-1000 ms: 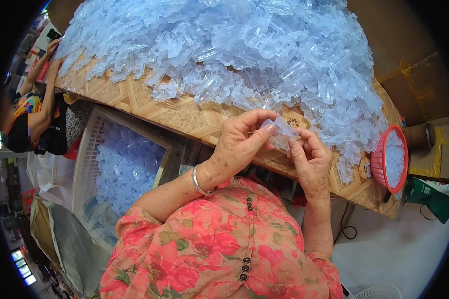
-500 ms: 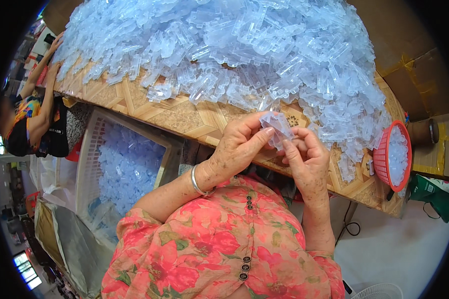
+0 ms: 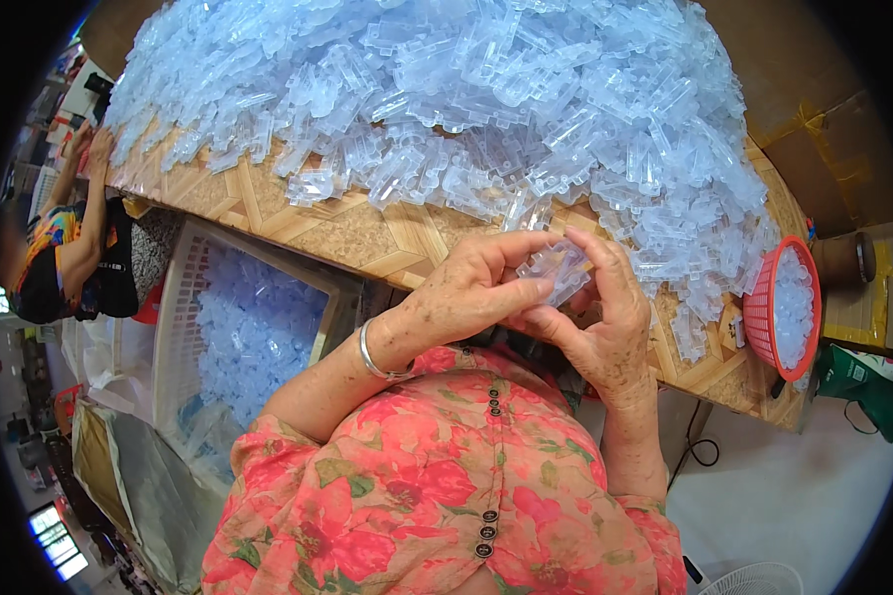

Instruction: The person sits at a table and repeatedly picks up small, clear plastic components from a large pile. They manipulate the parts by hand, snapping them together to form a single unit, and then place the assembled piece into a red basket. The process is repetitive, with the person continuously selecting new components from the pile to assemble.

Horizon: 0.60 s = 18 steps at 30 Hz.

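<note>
A clear, bluish plastic piece (image 3: 560,268) with small tabs is held between my two hands, just in front of the table edge. My left hand (image 3: 481,288) pinches its left side between thumb and fingers, a silver bangle on that wrist. Curled around its right side, my right hand (image 3: 610,322) has its fingers at the top and its thumb below. Past my fingertips, a large pile of similar clear plastic pieces (image 3: 446,89) covers most of the patterned tabletop (image 3: 337,236).
A red basket (image 3: 759,322) of small translucent parts sits at the table's right edge. Left of me stands a white crate (image 3: 174,337) full of bluish plastic pieces. A co-worker (image 3: 79,248) reaches toward the table at far left. A green bag (image 3: 858,387) lies at right.
My right hand has shifted its grip, its fingers now raised and arched over the plastic piece. The piece has turned between my hands. The co-worker's hands have moved a little.
</note>
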Available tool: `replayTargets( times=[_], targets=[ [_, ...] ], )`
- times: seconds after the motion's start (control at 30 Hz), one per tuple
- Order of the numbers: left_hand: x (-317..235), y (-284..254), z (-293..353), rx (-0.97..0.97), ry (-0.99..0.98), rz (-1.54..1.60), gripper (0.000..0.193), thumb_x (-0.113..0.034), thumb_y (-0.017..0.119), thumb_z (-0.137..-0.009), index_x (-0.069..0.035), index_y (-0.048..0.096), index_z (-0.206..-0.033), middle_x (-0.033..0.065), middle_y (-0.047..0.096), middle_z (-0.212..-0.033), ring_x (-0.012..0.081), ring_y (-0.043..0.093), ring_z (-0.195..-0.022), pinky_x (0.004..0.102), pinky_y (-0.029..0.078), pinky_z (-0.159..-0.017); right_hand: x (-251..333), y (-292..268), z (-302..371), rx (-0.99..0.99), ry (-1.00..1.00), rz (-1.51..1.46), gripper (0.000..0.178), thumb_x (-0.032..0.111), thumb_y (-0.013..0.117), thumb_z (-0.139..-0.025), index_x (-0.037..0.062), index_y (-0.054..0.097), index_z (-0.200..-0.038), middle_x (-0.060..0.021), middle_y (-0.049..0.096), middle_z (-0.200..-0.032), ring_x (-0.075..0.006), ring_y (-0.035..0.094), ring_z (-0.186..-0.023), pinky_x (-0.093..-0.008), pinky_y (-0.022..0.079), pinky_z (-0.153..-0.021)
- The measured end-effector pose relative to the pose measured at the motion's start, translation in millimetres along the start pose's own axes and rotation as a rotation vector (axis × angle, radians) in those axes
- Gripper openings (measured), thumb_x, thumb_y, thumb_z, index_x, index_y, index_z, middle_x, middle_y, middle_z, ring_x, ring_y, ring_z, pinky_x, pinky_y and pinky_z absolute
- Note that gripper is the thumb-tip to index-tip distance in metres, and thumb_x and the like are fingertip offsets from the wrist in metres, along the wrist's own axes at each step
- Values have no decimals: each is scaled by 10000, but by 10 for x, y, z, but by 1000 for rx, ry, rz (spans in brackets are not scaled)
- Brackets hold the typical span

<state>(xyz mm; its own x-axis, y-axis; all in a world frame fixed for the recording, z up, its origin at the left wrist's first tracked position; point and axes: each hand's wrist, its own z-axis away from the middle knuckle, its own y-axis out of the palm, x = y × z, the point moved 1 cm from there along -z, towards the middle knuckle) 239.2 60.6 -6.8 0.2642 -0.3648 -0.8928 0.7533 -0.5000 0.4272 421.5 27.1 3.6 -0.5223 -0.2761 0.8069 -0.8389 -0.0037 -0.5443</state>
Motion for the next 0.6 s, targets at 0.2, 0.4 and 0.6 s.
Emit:
replayTargets(
  times=[0.2,0.4,0.6],
  targets=[
    [137,-92,-31,-65,5,-254,351,-46,673,-931,-28,577,-1268,14,655,-1083,66,620,-960,216,518,-764,-86,-197,119,-161,-152,218,633,208,891,-695,75,627,-1255,-110,642,-1187,-243,655,-937,-337,560,-729],
    [72,-108,18,-150,1,-259,200,-100,648,-963,-78,544,-1133,-12,631,-1073,19,535,-889,197,450,-756,-309,-544,443,-305,-36,383,465,72,823,-722,51,669,-1160,-126,659,-1136,-271,656,-947,-361,554,-750],
    [45,-11,-76,-144,-105,-215,240,-101,615,-977,-69,496,-1183,58,685,-905,34,532,-625,169,385,-478,-436,-515,752,-302,-53,553,472,167,847,-705,59,670,-1129,-112,657,-1125,-295,621,-1013,-403,508,-849]
  ],
)
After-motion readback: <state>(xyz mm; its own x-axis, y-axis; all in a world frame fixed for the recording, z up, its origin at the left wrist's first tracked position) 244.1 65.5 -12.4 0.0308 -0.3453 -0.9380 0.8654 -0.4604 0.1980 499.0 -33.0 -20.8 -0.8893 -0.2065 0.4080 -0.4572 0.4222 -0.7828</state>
